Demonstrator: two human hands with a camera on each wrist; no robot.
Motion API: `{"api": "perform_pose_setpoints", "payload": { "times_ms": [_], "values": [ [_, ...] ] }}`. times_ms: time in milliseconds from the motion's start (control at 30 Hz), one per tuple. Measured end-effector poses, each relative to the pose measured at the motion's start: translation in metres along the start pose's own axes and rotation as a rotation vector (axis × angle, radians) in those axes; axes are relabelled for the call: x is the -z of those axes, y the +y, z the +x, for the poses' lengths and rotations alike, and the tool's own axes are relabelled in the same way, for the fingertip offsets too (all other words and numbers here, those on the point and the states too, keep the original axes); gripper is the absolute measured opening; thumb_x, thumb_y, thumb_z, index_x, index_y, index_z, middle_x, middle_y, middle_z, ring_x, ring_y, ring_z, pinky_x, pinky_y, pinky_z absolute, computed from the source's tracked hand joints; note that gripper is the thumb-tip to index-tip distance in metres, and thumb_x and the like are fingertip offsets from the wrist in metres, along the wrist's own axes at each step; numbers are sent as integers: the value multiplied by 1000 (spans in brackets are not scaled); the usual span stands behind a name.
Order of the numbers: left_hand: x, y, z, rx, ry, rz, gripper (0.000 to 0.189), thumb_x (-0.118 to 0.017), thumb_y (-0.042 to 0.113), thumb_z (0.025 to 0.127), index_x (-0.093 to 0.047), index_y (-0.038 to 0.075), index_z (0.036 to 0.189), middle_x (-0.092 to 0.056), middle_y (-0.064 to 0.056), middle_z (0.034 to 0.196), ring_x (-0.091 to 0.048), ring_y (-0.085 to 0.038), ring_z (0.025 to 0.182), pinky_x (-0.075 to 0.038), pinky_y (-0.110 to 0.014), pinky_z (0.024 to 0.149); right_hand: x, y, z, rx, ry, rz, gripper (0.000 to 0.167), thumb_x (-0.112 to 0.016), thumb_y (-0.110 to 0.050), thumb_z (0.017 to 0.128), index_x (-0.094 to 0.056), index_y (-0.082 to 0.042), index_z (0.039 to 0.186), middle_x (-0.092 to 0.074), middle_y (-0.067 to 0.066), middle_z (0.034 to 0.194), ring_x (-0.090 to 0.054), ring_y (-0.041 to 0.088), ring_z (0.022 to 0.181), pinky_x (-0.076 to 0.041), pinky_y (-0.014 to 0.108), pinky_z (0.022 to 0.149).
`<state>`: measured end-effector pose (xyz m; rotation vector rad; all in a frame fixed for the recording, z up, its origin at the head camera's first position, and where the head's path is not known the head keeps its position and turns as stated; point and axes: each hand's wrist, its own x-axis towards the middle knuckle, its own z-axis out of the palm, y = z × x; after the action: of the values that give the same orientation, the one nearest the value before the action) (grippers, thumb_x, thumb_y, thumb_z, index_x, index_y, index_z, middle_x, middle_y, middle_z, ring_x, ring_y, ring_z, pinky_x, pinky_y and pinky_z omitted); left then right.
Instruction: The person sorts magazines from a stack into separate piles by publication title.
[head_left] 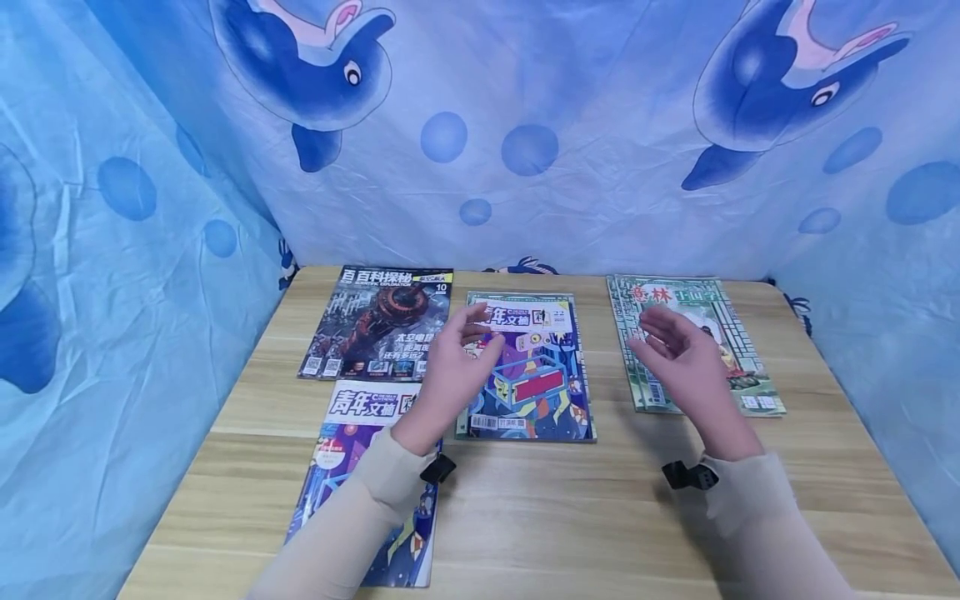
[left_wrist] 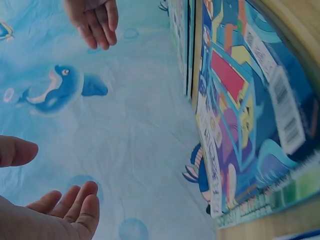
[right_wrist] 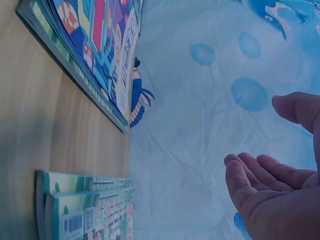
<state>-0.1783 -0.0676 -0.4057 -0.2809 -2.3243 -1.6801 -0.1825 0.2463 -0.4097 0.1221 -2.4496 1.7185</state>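
Note:
My left hand [head_left: 459, 358] hovers above the left side of the middle magazine stack [head_left: 528, 387], its thumb spread from loosely bent fingers and nothing between them. That stack has a purple and blue cover on top and a green-edged magazine beneath. On the right, my right hand [head_left: 684, 354] is held over a stack of green magazines [head_left: 750, 375], thumb apart and palm turned inward. In the right wrist view the fingers [right_wrist: 270, 175] of this hand are bare of any object. Both hands are raised off the table, and each partly covers the magazines under it in the head view.
A dark science magazine [head_left: 375, 321] lies at the back left of the wooden table [head_left: 562, 517]. In front of it is another purple magazine [head_left: 401, 550], partly hidden by my left sleeve. Blue dolphin-print cloth [head_left: 480, 100] hangs behind and at both sides.

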Motion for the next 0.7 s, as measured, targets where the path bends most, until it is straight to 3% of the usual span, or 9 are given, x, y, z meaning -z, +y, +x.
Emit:
{"api": "perform_pose_setpoints", "payload": {
  "times_ms": [267,533,700],
  "values": [
    [14,-12,-15,75,34,-38,49,-71,12,96,-55,7,141,-60,-4,130,-59,-29,118,-47,-44,103,-12,2,-8,-7,-1,-16,65,-78,-25,93,-50,-4,147,-56,13,141,-53,28,131,-45,24,101],
    [17,-22,-19,58,42,-44,47,-72,9,95,-57,5,139,-62,-7,128,-60,-24,114,-47,-42,102,-22,9,-13,-21,-15,-21,65,-81,-23,90,-52,-3,145,-57,15,140,-54,28,129,-45,27,102],
    [18,-25,-20,81,50,-43,46,-73,8,94,-58,4,137,-63,-8,124,-61,-22,112,-48,-40,101,-25,10,-15,-11,-22,-36,66,-81,-24,90,-52,-3,145,-57,16,140,-54,29,130,-44,25,101]
  ]
}}
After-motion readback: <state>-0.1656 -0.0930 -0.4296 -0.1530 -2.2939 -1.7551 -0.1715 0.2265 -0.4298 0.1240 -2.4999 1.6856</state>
